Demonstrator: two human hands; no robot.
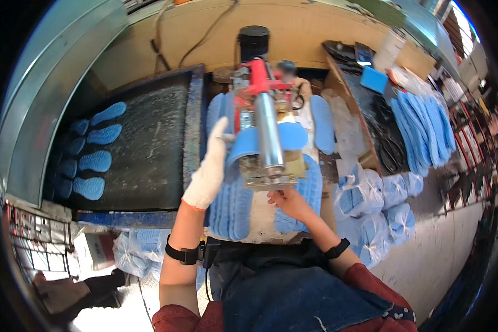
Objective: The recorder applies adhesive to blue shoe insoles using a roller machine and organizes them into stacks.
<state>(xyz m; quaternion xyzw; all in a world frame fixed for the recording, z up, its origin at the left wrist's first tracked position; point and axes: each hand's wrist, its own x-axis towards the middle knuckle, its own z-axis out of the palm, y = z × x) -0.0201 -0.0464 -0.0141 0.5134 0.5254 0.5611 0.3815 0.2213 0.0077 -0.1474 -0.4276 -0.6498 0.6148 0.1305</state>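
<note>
A machine with a red frame and a shiny metal cylinder (269, 130) stands in front of me. A curved blue shoe sole (246, 145) lies across it, passing behind the cylinder. My left hand (209, 169), in a white glove with an orange cuff edge, is beside the sole's left end. Its fingers are stretched out; whether they touch the sole I cannot tell. My bare right hand (291, 203) is just under the machine's front plate (268, 181), with loosely bent, parted fingers and nothing visible in them. Stacked blue soles (229, 209) lie left of the machine, more (314, 180) right.
At left, several blue soles (100, 161) lie on a dark belt (149, 149) with a blue frame. A side table at right bears a blue sole pile (420, 130), black scissors (392, 155), a blue box (374, 80) and a bottle (390, 48). Bagged soles (373, 235) stand on the floor.
</note>
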